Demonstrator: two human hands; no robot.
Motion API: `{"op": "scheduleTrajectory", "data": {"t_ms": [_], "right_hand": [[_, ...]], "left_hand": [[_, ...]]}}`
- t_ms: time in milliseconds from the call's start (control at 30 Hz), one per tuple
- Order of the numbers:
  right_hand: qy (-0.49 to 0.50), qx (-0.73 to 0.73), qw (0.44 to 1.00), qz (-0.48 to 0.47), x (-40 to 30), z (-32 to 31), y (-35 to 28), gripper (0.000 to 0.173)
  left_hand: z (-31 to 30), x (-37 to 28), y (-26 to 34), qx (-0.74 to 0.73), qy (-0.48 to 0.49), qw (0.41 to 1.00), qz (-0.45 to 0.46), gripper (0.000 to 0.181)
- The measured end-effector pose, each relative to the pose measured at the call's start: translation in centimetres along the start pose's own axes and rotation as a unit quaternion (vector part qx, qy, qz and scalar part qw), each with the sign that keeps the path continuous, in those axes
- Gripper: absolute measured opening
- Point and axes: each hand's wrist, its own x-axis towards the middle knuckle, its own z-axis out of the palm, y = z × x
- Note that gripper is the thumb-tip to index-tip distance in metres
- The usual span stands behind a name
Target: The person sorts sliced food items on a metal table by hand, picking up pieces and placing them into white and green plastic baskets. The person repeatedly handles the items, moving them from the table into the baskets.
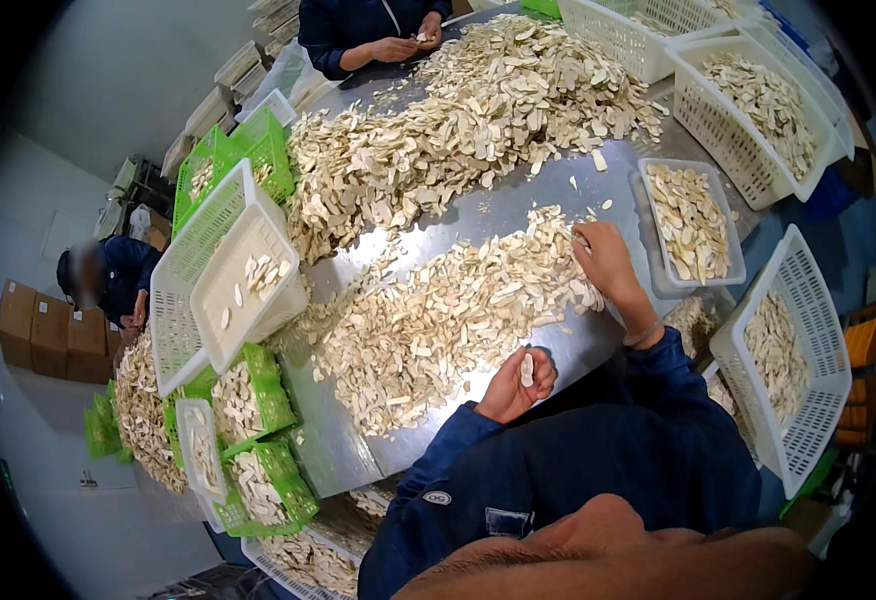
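A pale dried slice (527, 370) rests against the curled fingers of my left hand (514, 387), palm up at the table's near edge. My right hand (607, 259) reaches down to the right end of a loose pile of similar slices (438, 322). Its fingertips touch or hover just over the pile, and whether they pinch a slice is unclear. Beyond it, a larger heap of slices (475, 127) covers the far part of the metal table (618, 169). To the right of my right hand stands a clear plastic tub (738, 259) filled with larger slices.
White perforated baskets (715, 139) with slices stand at the right; another basket (790, 450) is beside me. A shallow white tray (209, 330) and green baskets (284, 397) line the left end. Across the table, a person's hands (408, 46) hold a slice; another person (126, 262) works at far left.
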Motion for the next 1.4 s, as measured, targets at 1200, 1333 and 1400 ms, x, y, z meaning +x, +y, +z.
{"op": "scheduleTrajectory", "data": {"t_ms": [1200,1333,1400], "right_hand": [[-0.018,0.48,0.839,0.257,-0.7,-0.9,0.2,0.032],[0.047,0.383,0.887,0.254,-0.6,-1.3,0.9,0.027],[0.069,0.343,0.904,0.247,-0.6,-1.4,1.0,0.026]], "left_hand": [[0.2,-0.1,-0.1,0.008,0.007,1.0,0.001,0.034],[0.3,-0.1,0.0,0.006,-0.002,1.0,0.0,0.034],[0.2,-0.1,0.0,0.005,0.001,1.0,0.0,0.034]]}}
